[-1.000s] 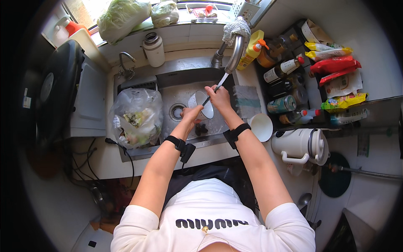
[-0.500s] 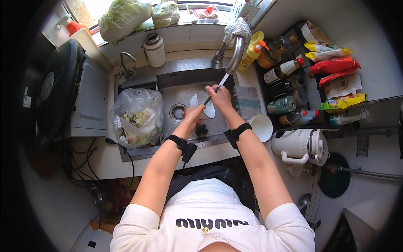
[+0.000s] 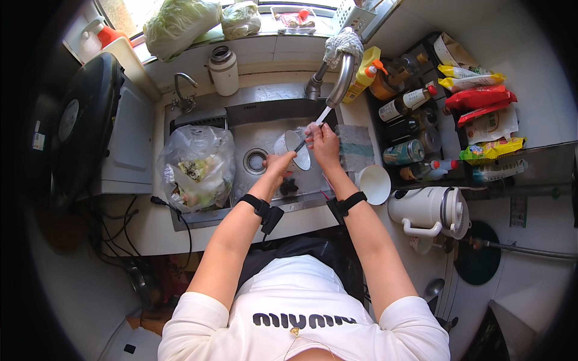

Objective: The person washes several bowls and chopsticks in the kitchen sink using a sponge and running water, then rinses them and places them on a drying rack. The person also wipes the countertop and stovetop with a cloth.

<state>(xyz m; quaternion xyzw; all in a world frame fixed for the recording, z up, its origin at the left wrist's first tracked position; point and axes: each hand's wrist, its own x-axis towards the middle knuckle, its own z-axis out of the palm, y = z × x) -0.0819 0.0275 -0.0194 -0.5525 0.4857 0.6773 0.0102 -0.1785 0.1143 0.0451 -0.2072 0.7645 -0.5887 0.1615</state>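
Note:
My left hand [image 3: 278, 163] holds a clear glass cup [image 3: 291, 148] tilted on its side over the steel sink [image 3: 253, 123]. My right hand [image 3: 322, 139] grips a long thin white-handled brush [image 3: 313, 125] whose tip goes into the cup's mouth. Both hands are under the curved faucet spout [image 3: 343, 75]. Black bands sit on both wrists. A dark lump [image 3: 289, 186] lies on the sink floor below my left wrist.
A clear plastic bag of vegetable scraps [image 3: 195, 168] fills the sink's left part. A white bowl [image 3: 374, 183] and a grey cloth [image 3: 355, 147] lie right of the sink. Bottles, cans and snack packets crowd the right counter. A white kettle [image 3: 430, 210] stands nearby.
Both hands stay over the sink with the cup and brush; the cup has shifted slightly and the brush has moved a little against it.

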